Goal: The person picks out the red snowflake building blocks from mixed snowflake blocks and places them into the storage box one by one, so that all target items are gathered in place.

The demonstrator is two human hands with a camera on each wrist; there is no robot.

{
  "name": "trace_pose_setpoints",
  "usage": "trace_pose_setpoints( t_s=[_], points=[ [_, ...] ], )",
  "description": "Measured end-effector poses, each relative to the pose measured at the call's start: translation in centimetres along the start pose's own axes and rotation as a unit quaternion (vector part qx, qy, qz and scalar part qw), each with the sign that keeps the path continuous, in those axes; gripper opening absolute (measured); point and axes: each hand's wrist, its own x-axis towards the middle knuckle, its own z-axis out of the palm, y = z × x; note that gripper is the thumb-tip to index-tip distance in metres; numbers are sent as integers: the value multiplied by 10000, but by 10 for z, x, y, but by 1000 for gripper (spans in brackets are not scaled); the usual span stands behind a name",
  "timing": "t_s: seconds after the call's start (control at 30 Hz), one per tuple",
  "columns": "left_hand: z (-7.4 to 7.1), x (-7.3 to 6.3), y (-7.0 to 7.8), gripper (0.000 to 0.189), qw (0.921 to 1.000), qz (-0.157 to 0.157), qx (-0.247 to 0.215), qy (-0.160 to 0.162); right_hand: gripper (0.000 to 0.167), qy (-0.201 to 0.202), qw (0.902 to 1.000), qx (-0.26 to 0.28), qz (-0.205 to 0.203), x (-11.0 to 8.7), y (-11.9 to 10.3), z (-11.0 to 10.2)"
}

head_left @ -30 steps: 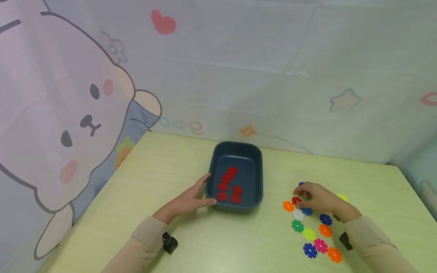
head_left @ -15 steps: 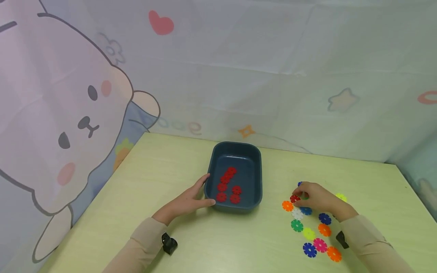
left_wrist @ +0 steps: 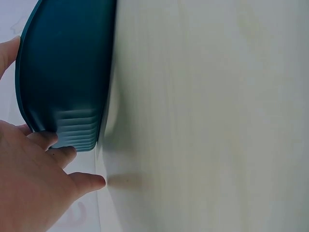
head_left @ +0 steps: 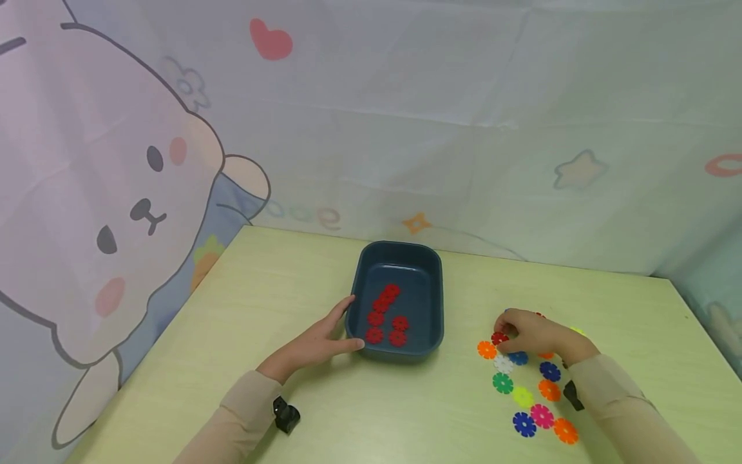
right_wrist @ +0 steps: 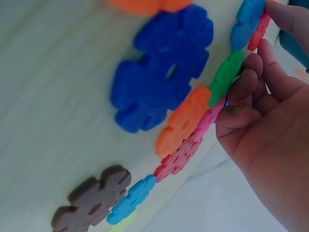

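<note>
In the head view, a dark blue-green plastic tray (head_left: 429, 293) holds several red snowflake discs (head_left: 400, 323). My left hand (head_left: 319, 339) lies spread at its near left corner, thumb at the front rim and forefinger at the left rim. In the left wrist view, fingertips of the left hand (left_wrist: 29, 179) rest against the tray's ribbed outer wall (left_wrist: 77, 128). My right hand (head_left: 530, 332) pinches a red snowflake disc (head_left: 499, 338) between thumb and forefinger, low over the table. The right wrist view shows this red disc (right_wrist: 259, 33) between the fingertips, beside a light blue disc (right_wrist: 246, 24).
Around the right hand lie loose discs, among them an orange one (head_left: 487, 350), a white one (head_left: 504, 364), a green one (head_left: 503, 383) and a pink one (head_left: 542, 416). A brown disc (right_wrist: 91, 203) lies nearest the right wrist. A printed cloth (head_left: 464, 129) hangs behind the table.
The right thumb and forefinger have closed in on the red disc, which has shifted slightly among its neighbours. The left hand keeps its place on the tray.
</note>
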Motion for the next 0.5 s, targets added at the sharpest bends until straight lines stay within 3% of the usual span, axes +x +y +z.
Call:
trace_pose_setpoints(
  t_s=[0.2, 0.5],
  points=[
    [0, 1, 0, 88, 10000, -16, 46, 14, 26, -5, 9998, 155, 83, 1, -3, -1],
    [0, 1, 0, 90, 10000, -18, 32, 14, 21, 118, 9996, 167, -179, -2, 0, 2]
  ],
)
